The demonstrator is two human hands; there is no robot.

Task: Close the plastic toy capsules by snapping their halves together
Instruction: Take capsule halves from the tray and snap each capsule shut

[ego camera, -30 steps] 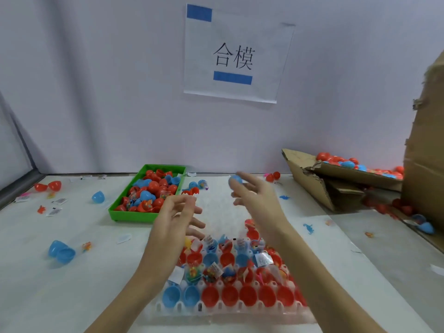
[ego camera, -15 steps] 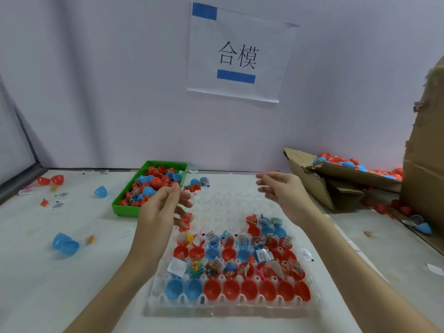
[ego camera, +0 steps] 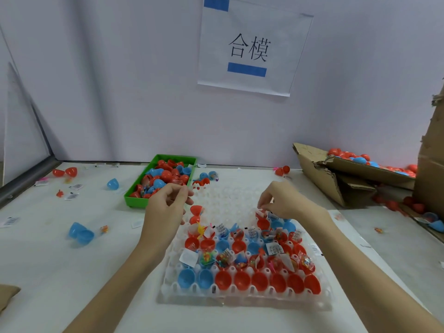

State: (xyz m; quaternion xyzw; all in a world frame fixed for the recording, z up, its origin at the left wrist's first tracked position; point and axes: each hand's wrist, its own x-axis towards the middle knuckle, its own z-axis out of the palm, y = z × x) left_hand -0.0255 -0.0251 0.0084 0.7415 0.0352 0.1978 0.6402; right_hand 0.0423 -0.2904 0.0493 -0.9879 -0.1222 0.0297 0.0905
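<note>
On the white worktop (ego camera: 60, 272) we see, at far left, smooth blue capsule halves (ego camera: 80, 233) lying open like rounded cups. Next comes a green plastic bin (ego camera: 134, 200) heaped with glossy red and blue shells. Our left hand (ego camera: 165, 207) hovers over the near left corner of the clear, dimpled plastic tray (ego camera: 240, 296), its fingers (ego camera: 182, 192) curled toward the thumb (we cannot tell whether they hold anything). A red half-capsule (ego camera: 195, 209) sits just beside and below those fingers. Our right hand (ego camera: 286, 200) reaches down to the tray's filled cups, fingers pinching at a red capsule (ego camera: 262, 213) there. Torn, creased cardboard (ego camera: 336, 179) at right holds more shells.
</note>
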